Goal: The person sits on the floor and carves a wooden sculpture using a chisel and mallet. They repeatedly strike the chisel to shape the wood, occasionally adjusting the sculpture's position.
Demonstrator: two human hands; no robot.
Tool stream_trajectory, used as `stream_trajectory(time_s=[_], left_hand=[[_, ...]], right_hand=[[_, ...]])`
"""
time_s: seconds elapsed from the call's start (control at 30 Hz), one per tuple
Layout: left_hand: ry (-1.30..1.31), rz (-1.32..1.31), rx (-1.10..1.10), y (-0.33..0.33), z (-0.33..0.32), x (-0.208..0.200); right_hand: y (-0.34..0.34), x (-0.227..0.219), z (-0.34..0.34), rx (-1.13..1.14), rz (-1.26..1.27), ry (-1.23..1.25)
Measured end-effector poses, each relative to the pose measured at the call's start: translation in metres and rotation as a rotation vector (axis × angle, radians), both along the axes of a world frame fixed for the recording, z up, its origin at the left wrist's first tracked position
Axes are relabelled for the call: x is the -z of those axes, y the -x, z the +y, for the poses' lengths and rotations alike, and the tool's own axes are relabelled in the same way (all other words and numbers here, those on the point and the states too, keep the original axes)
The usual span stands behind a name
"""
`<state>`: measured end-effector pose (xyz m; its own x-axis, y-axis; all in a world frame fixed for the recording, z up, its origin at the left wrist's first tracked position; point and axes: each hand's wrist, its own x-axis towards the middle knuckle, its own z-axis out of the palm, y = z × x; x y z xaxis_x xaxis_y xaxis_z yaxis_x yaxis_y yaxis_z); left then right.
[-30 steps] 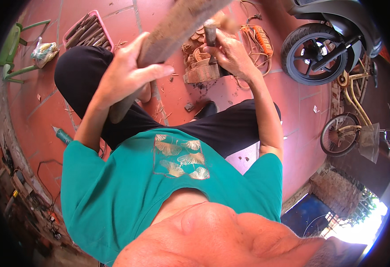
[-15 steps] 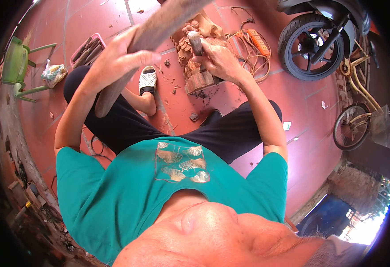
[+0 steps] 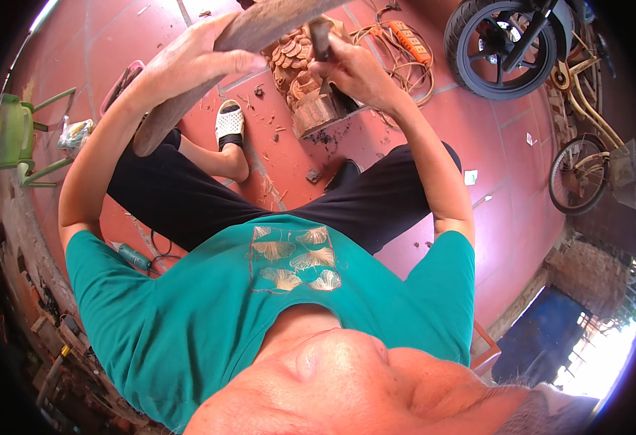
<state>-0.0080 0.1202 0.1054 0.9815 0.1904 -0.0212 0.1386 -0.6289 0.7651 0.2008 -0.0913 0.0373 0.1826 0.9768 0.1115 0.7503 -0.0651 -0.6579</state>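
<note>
My left hand (image 3: 195, 67) is closed around a long, thick wooden club (image 3: 278, 26), held slantwise in front of me. Its narrower end hangs over my left thigh, while the far end runs out past the top edge. Between the fingers of my right hand (image 3: 361, 76) stands a chisel (image 3: 320, 42), upright against a carved wood block (image 3: 292, 61). The club passes right over the chisel's top; whether they touch I cannot tell. Rounded, scale-like shapes cover the block, and its near end is plain wood. My fingers hide the chisel's lower part.
Wood chips lie on the red tiles around the carving and my sandalled foot (image 3: 229, 125). To the right are an orange power strip (image 3: 410, 42) with coiled cable, a motorbike wheel (image 3: 470, 61) and a bicycle wheel (image 3: 559, 177). A green chair (image 3: 15, 134) and plastic bag (image 3: 71, 138) stand left.
The view has shifted, so the carving and my hands sit higher in it. The club has come down over the chisel's top, which earlier showed apart from it. Both hands keep their grip.
</note>
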Motion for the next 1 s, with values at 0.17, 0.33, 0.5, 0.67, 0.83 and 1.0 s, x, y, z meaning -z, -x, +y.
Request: stream_trajectory(time_s=[0.17, 0.33, 0.5, 0.67, 0.83, 1.0], left_hand=[[0.142, 0.018, -0.090, -0.008, -0.001, 0.001], [0.093, -0.055, -0.077, -0.004, 0.004, 0.013], [0.027, -0.178, 0.046, -0.011, 0.004, -0.006], [0.048, -0.140, -0.053, -0.006, -0.002, -0.027], [0.337, -0.263, -0.163, 0.002, -0.013, -0.041], [0.096, -0.271, -0.015, 0.004, -0.013, -0.002]], right_hand=[[-0.006, 0.003, -0.013, 0.048, 0.143, -0.045], [0.002, -0.001, -0.014, -0.013, 0.155, -0.023], [0.003, 0.001, -0.010, -0.002, 0.132, 0.069], [0.004, -0.004, -0.006, -0.019, 0.113, 0.082], [0.007, -0.001, -0.004, -0.034, 0.091, 0.003], [0.007, 0.001, -0.001, -0.066, 0.074, -0.049]])
